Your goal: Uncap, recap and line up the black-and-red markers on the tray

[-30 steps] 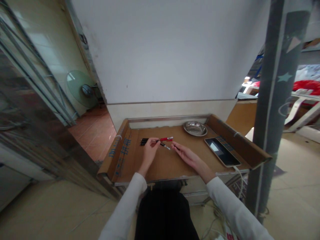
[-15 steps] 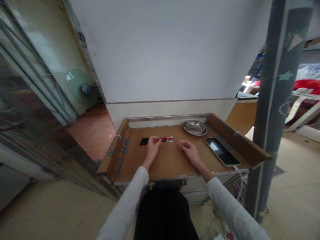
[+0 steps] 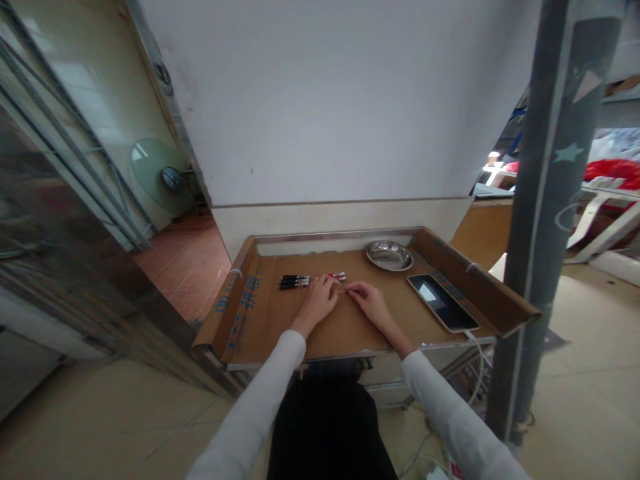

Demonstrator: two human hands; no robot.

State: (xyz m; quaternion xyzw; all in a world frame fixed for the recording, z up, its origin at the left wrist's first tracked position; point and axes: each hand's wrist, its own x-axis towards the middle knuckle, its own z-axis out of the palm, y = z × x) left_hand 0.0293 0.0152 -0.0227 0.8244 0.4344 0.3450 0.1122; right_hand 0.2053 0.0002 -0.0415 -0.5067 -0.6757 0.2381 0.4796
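Several black pens (image 3: pixel 293 283) lie side by side on the cardboard, left of centre. Their red and clear far ends (image 3: pixel 337 276) show beyond my left hand (image 3: pixel 321 299), which covers their middle part. The fingertips of that hand are drawn together at the right side of the pens. Close by on the right, my right hand (image 3: pixel 369 299) has thumb and forefinger pinched, pointing toward the left fingertips. A small, thin, pale thing (image 3: pixel 342 289) shows in the narrow gap between both sets of fingertips. It is too small to name.
A round steel dish (image 3: pixel 390 256) stands at the back right. In front of it lies a phone (image 3: pixel 443 303) with a white cable (image 3: pixel 481 360) hanging over the edge. Raised cardboard sides (image 3: pixel 475 277) border the table, a wall (image 3: pixel 340 107) stands behind, and a grey post (image 3: pixel 535 200) is at right.
My left hand has moved right along the pens, uncovering more of their black ends. My right hand has come left, so the fingertips now nearly meet over the small thing.
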